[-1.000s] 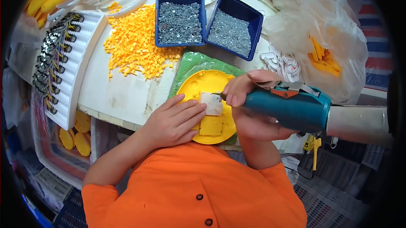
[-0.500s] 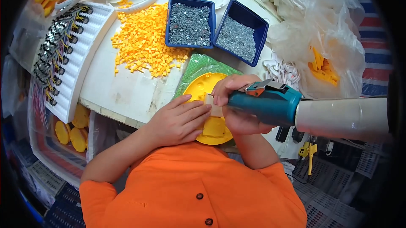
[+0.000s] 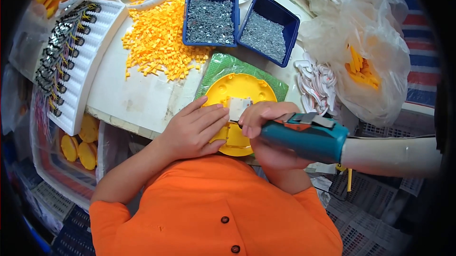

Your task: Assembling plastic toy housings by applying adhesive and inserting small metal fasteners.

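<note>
"Yellow shell [image 3: 235, 139]: who held it?"

"Left grip [image 3: 197, 130] lay outstretched, unclenched, over its edge; right grip [image 3: 260, 119] clasped a teal driver [image 3: 304, 142], tip over it."

"What lay beneath?"

"Green mat [image 3: 275, 85], on the tabletop [image 3: 142, 101]."

"Any lettering?"

"Orange shirt [image 3: 190, 203] bore a mark [image 3: 160, 228] too small to read."
</note>
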`<state>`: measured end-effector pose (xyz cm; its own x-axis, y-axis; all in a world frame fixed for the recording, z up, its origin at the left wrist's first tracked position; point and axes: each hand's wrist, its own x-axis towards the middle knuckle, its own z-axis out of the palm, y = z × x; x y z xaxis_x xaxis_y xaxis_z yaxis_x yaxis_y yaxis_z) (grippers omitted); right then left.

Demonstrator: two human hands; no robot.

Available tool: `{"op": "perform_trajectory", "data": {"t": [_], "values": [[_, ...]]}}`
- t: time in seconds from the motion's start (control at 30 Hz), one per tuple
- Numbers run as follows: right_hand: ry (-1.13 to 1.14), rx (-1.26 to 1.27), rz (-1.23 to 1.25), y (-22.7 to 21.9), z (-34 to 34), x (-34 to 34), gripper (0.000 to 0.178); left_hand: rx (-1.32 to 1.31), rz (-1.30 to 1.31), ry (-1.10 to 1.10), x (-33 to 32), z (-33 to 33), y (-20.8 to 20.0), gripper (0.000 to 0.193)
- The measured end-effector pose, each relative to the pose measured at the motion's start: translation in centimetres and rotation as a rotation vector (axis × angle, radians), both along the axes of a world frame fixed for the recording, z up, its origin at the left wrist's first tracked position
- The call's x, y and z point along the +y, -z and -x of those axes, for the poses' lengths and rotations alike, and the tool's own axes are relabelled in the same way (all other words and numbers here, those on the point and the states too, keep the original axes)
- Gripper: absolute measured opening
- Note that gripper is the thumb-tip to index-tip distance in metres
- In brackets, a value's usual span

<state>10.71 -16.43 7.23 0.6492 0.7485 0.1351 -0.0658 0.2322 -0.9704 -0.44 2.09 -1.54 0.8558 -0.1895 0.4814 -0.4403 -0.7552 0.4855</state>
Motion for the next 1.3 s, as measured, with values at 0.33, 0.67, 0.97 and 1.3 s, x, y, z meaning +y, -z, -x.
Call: {"op": "perform_trajectory", "data": {"t": [0.33,0.67,0.97,1.3], "values": [[-0.041,-0.108,0.048,1.2,0.6,-0.1,0.085,-0.051,-0.015,0.003,0.3,0.0,0.4,0.051],[0.241,-0.188,-0.2,-3.0,-3.0,-0.7,0.108,-0.102,0.095,-0.029,1.4,0.1,-0.4,0.047],[0.503,-0.189,0.168,3.7,-3.3,-3.1,0.052,-0.197,0.112,-0.863,19.2,2.5,-4.4,0.022],[0.563,-0.291,0.294,4.2,-0.7,-2.9,0.042,0.145,-0.531,-0.964,30.9,-4.5,-3.1,0.016]]}}
